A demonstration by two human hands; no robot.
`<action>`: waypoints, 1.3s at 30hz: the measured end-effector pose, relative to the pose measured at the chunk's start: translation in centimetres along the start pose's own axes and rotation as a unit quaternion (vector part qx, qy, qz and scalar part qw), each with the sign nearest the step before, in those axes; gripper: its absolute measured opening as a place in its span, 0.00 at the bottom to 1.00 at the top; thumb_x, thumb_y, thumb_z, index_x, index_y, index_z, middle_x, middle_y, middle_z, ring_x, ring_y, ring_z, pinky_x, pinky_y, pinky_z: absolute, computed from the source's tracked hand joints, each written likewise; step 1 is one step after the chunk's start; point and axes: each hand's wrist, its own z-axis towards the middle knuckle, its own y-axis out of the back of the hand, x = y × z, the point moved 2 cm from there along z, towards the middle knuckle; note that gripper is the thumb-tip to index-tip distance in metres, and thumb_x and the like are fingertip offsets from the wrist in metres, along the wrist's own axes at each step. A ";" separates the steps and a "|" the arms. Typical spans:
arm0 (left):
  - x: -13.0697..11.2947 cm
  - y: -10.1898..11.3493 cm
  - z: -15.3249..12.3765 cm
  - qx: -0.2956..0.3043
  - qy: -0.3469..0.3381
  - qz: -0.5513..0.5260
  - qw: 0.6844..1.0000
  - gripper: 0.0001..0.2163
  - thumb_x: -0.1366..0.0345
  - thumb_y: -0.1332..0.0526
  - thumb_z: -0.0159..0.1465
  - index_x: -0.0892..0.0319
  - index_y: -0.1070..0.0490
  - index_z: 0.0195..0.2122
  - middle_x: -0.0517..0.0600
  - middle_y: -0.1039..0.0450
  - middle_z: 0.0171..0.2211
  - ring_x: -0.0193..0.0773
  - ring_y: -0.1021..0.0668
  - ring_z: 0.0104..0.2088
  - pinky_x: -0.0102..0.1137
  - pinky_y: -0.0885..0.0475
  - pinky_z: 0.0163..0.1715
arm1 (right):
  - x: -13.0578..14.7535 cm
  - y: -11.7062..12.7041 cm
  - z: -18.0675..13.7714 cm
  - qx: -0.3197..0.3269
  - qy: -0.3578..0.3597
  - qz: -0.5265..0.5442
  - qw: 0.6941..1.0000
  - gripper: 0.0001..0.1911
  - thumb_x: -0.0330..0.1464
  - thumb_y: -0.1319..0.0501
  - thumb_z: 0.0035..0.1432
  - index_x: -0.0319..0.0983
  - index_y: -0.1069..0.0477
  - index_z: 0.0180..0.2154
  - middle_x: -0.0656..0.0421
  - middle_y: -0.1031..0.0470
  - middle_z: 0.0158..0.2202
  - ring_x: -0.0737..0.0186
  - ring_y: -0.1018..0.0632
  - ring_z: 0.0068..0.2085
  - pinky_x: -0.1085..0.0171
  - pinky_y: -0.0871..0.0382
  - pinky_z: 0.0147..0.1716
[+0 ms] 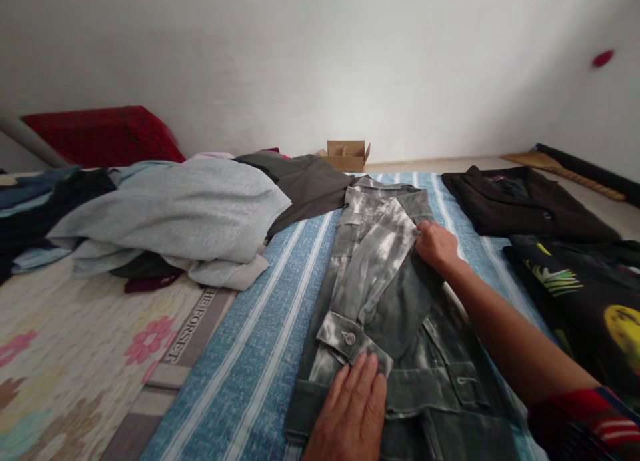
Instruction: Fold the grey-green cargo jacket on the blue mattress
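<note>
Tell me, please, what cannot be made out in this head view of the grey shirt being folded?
- Grey shirt: its near end is cut off by the bottom edge.
- Left hand: wrist cut off by the bottom edge; palm flat on the shirt hides the cloth beneath.
- Clothes pile: lower garments hidden by the top grey one.
- Box: contents too small to tell.

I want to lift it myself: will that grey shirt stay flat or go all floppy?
Probably floppy: the grey shirt is soft cloth with its sleeve folded over and creased. It likely unfolds once the left hand and right hand let go. It looks thick, so perhaps slightly heavy.
</note>
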 end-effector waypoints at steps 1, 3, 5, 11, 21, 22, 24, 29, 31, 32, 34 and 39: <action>0.0 0.0 0.0 0.003 0.001 -0.002 1.000 0.19 0.75 0.57 0.67 0.65 0.32 0.54 0.57 0.31 0.56 0.41 0.33 0.60 0.35 0.35 0.58 | 0.7 0.4 -0.8 -0.005 0.028 -0.002 1.000 0.16 0.32 0.46 0.60 0.36 0.28 0.48 0.45 0.26 0.46 0.46 0.25 0.47 0.55 0.33 0.42; -0.2 -0.1 -0.1 0.010 0.004 -0.006 1.000 0.19 0.75 0.56 0.68 0.65 0.33 0.54 0.58 0.32 0.57 0.42 0.34 0.60 0.35 0.35 0.58 | 2.4 0.6 -2.8 -0.012 0.139 0.011 0.990 0.17 0.36 0.46 0.62 0.37 0.29 0.50 0.47 0.29 0.51 0.49 0.27 0.51 0.55 0.34 0.47; -0.4 -0.4 -0.2 0.015 0.008 -0.003 1.000 0.19 0.75 0.56 0.67 0.65 0.33 0.55 0.58 0.33 0.58 0.43 0.35 0.61 0.36 0.36 0.58 | 4.1 -0.2 -5.3 0.001 0.292 0.043 0.956 0.22 0.41 0.47 0.63 0.37 0.32 0.54 0.48 0.33 0.57 0.51 0.31 0.57 0.55 0.37 0.54; -1.2 -0.6 -0.4 0.009 0.018 0.010 1.000 0.21 0.75 0.56 0.64 0.68 0.35 0.56 0.62 0.37 0.60 0.48 0.39 0.63 0.41 0.36 0.57 | 5.4 -3.8 -8.8 0.045 0.361 0.003 0.931 0.29 0.47 0.51 0.65 0.38 0.38 0.61 0.48 0.41 0.64 0.41 0.47 0.66 0.42 0.52 0.61; -1.2 0.4 0.4 0.074 0.035 -0.016 0.997 0.23 0.78 0.55 0.61 0.69 0.37 0.57 0.62 0.34 0.58 0.46 0.34 0.60 0.39 0.32 0.55 | 6.4 -1.3 -13.1 0.109 0.416 0.047 0.902 0.32 0.50 0.53 0.65 0.40 0.42 0.63 0.49 0.44 0.65 0.45 0.46 0.66 0.44 0.50 0.61; -1.2 0.4 0.4 0.073 0.036 -0.016 0.997 0.23 0.78 0.55 0.61 0.69 0.37 0.57 0.62 0.34 0.58 0.46 0.33 0.60 0.40 0.32 0.55 | 6.5 -1.6 -13.5 0.121 0.414 0.048 0.901 0.31 0.50 0.52 0.65 0.40 0.42 0.63 0.49 0.45 0.65 0.45 0.45 0.66 0.43 0.50 0.61; -1.2 0.2 0.4 0.077 0.034 -0.021 0.996 0.23 0.79 0.54 0.60 0.69 0.37 0.57 0.63 0.34 0.58 0.47 0.33 0.60 0.41 0.32 0.55 | 6.5 -1.8 -13.9 0.130 0.403 0.056 0.904 0.31 0.49 0.51 0.64 0.40 0.42 0.63 0.48 0.45 0.66 0.45 0.44 0.65 0.43 0.50 0.61; -1.1 0.4 0.3 0.084 0.041 -0.056 0.994 0.28 0.80 0.53 0.55 0.71 0.40 0.59 0.64 0.37 0.60 0.48 0.37 0.62 0.43 0.33 0.56 | 5.3 1.2 -15.3 0.082 0.384 0.124 0.911 0.29 0.46 0.51 0.66 0.35 0.38 0.60 0.45 0.35 0.59 0.49 0.35 0.61 0.47 0.42 0.59; -0.9 0.9 0.3 0.082 0.047 -0.074 0.993 0.30 0.81 0.53 0.55 0.71 0.43 0.61 0.62 0.39 0.61 0.46 0.40 0.64 0.43 0.35 0.57 | 4.1 3.1 -17.2 0.061 0.390 0.151 0.906 0.25 0.44 0.50 0.66 0.36 0.34 0.56 0.47 0.31 0.56 0.52 0.31 0.57 0.49 0.37 0.56; -0.8 1.3 0.2 0.082 0.051 -0.080 0.992 0.30 0.80 0.52 0.55 0.70 0.44 0.62 0.61 0.41 0.62 0.45 0.41 0.64 0.43 0.36 0.58 | 3.3 3.9 -18.4 0.054 0.391 0.155 0.905 0.23 0.44 0.49 0.65 0.37 0.33 0.55 0.47 0.30 0.55 0.52 0.30 0.56 0.50 0.36 0.55; -0.4 1.9 0.0 0.077 0.068 -0.078 0.992 0.30 0.79 0.51 0.56 0.69 0.46 0.63 0.60 0.43 0.63 0.45 0.44 0.66 0.43 0.38 0.60 | 1.7 4.9 -21.2 0.055 0.401 0.142 0.903 0.22 0.43 0.44 0.62 0.39 0.31 0.53 0.48 0.30 0.55 0.51 0.29 0.56 0.49 0.35 0.55; 0.2 1.7 -1.1 0.070 0.097 -0.040 0.992 0.31 0.77 0.49 0.54 0.67 0.45 0.63 0.59 0.42 0.63 0.47 0.43 0.65 0.46 0.38 0.59 | -0.7 3.3 -26.6 -0.037 0.391 0.067 0.917 0.24 0.40 0.39 0.55 0.37 0.34 0.52 0.46 0.32 0.57 0.46 0.31 0.58 0.46 0.31 0.52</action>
